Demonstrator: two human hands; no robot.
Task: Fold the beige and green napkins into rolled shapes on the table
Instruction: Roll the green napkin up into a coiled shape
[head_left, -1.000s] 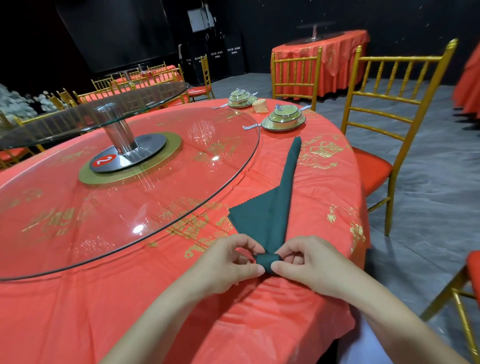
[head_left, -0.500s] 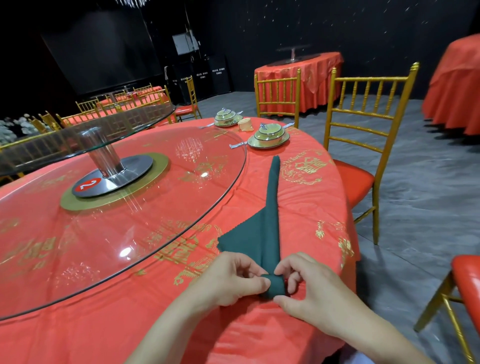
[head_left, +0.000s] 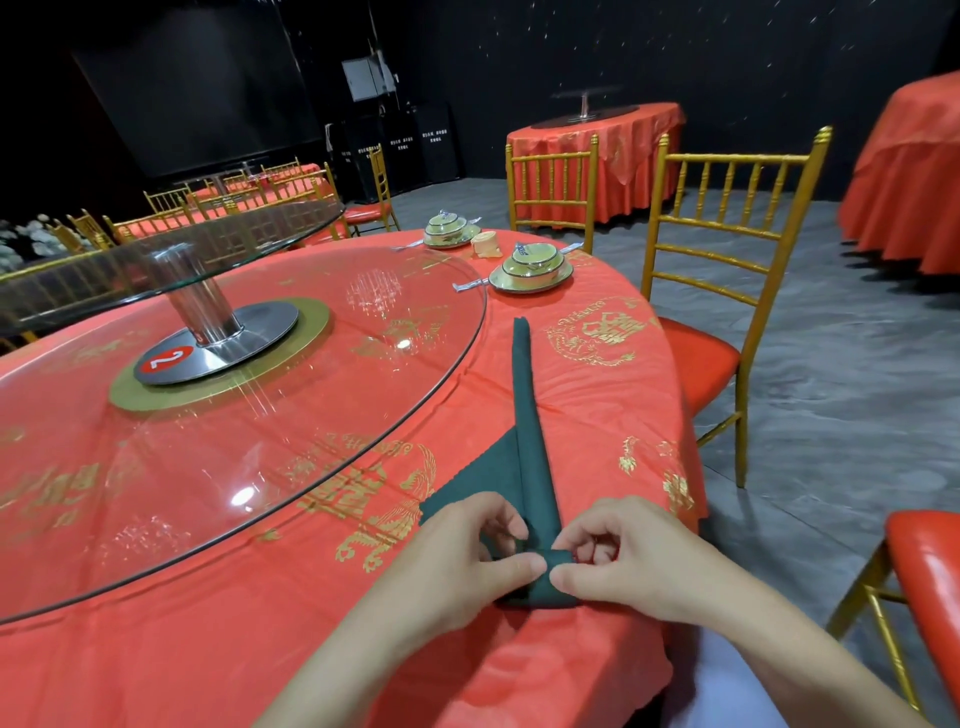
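The left hand (head_left: 467, 551) is pinching the near, rolled end of the green napkin (head_left: 530, 447) between its thumb and curled fingers. The right hand (head_left: 618, 551) is pinching the same small roll from the other side, and the two thumb tips are almost meeting on it. The napkin is lying on the red tablecloth (head_left: 597, 405) at the near edge of the round table. Its long folded strip is pointing away from the person, and a flat triangular flap is spreading to the left, near the rim of the glass turntable (head_left: 260, 441). Gold characters are showing on the cloth, too blurred to read with certainty. On the turntable's metal base a red label (head_left: 169, 357) is showing a white "2". At the far edge the beige napkin (head_left: 485, 244), already rolled, is standing between two covered bowl sets (head_left: 532, 265). A gold chair (head_left: 727, 249) is standing to the right.
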